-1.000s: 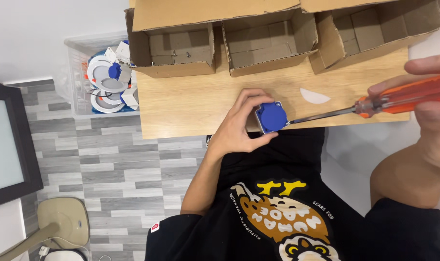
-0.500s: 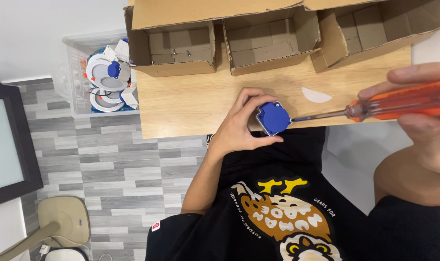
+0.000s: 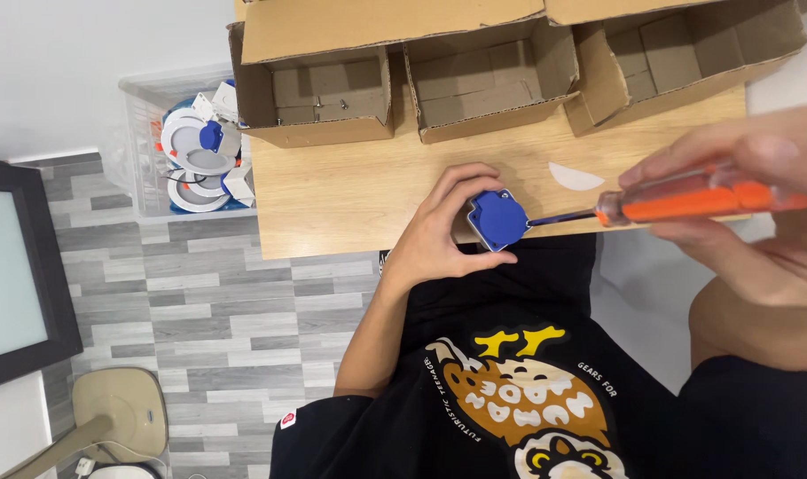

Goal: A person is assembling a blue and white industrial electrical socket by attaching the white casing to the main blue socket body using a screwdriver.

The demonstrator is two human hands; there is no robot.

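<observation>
While gripped — fingers (image 3: 461, 191) around blue part (image 3: 497, 220)

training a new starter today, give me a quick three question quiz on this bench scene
1. True or false: the left hand holds the blue part at the near edge of the wooden table.
2. Which tool does the right hand hold? A) pliers B) orange-handled screwdriver C) hammer
3. How many open cardboard boxes sit in a row at the back of the table?

Key: 1 true; 2 B; 3 three, beside a clear bin of white and blue parts standing off the table's end.
</observation>
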